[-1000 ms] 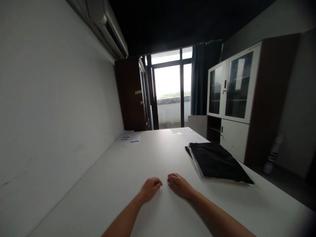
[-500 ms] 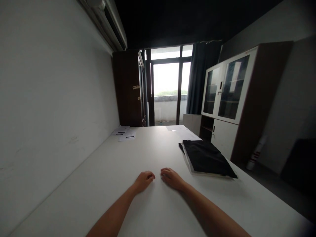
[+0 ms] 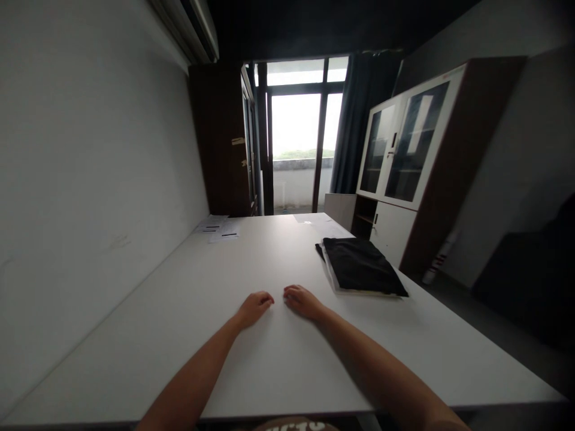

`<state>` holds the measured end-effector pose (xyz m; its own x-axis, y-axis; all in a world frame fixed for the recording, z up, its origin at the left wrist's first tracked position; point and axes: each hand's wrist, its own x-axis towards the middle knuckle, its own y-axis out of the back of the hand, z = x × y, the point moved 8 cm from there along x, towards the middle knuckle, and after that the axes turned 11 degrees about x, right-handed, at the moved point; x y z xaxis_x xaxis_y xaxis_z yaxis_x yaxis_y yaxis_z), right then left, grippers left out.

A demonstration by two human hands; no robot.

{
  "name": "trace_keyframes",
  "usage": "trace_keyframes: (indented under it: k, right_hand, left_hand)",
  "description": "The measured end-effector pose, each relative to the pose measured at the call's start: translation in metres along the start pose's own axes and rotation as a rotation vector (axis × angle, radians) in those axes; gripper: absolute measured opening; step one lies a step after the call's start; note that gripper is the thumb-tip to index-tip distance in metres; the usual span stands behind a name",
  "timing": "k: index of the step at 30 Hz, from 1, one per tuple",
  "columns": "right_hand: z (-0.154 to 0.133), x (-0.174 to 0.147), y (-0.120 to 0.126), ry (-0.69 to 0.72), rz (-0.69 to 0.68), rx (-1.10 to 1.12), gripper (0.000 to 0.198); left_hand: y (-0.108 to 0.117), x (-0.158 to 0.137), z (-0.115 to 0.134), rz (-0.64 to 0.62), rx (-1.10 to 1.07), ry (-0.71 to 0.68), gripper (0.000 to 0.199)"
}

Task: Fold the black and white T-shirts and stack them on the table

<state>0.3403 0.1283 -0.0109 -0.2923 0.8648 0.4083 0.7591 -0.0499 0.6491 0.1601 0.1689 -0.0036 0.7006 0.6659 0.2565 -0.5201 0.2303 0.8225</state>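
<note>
My left hand (image 3: 255, 309) rests on the white table (image 3: 179, 335), its fingers loosely bent and apart from the thumb, with nothing in it. Just to its right lies my right hand (image 3: 304, 300), palm down, fingers stretched loosely toward the left hand and also without anything held. A narrow gap separates the two sets of fingertips. Nearest to my right hand, further out on the right, is a stack of folded black cloth (image 3: 363, 266) with a pale layer showing along its left and front edges. Neither hand touches it.
Printed sheets of paper (image 3: 224, 231) lie at the table's far left corner, and pale sheets (image 3: 330, 227) at its far right. A wall (image 3: 112, 179) borders the left side. Beyond stand a dark cabinet (image 3: 220, 143) and a white-fronted cabinet (image 3: 399, 230) with one lower door open.
The camera has tilted down and turned slightly right, so the table's near edge and part of my shirt now show. Both hands keep their places on the table.
</note>
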Motion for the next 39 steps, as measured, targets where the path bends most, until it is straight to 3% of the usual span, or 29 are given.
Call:
trace_keyframes:
  k: [22,25,30,35,39]
  right_hand:
    - [0.007,-0.001,0.005,-0.024,0.033,-0.033,0.018]
    - [0.020,-0.002,0.033,-0.099,0.152,-0.158,0.019]
    - [0.041,-0.007,0.105,-0.364,0.446,-0.461,0.026]
    - [0.063,-0.009,0.150,-0.586,0.469,-0.717,0.042]
    - [0.090,-0.021,0.182,-0.767,0.460,-0.776,0.051]
  left_hand:
    - [0.002,0.001,0.003,-0.020,0.001,-0.020,0.027]
    - [0.001,0.001,0.001,-0.016,-0.007,-0.024,0.026]
    - [0.001,0.001,0.000,-0.018,-0.026,-0.015,0.024]
    - [0.002,0.001,0.000,-0.019,-0.049,0.009,0.025]
    - [0.000,0.001,-0.001,-0.027,-0.042,0.039,0.025]
